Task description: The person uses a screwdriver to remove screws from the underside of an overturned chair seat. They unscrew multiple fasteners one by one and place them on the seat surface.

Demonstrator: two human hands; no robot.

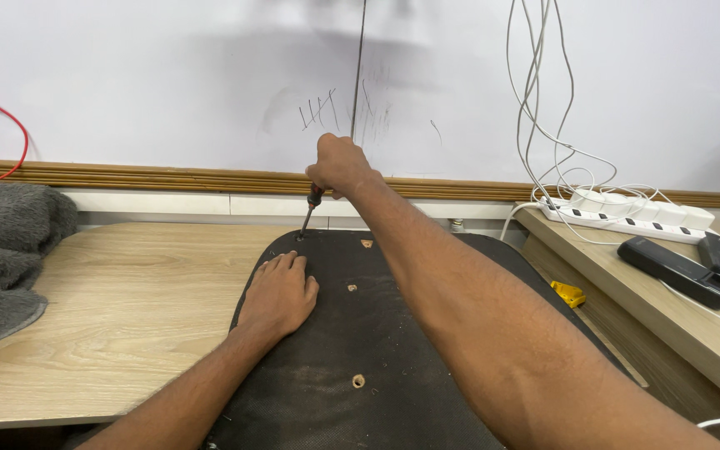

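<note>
Nearest to me, a black fabric-covered panel (377, 350) lies flat across a wooden table (127, 308), dotted with small screw holes. My left hand (278, 293) rests on it unclenched, palm down and fingers spread, pressing the panel steady. Just beyond its fingertips, my right hand (339, 165) is clenched around the handle of a screwdriver (309, 210), whose tip meets the panel at a hole near the far edge. I judge the work goes best with the driver held straight over the hole and the left hand bearing down so the panel cannot shift. Left of my left hand lies a grey towel (2, 250). Right of my right arm sit a yellow object (570, 293), a dark flat device (678, 272) and a white power strip (627, 212) with dangling cables. Nothing blocks the driver.
</note>
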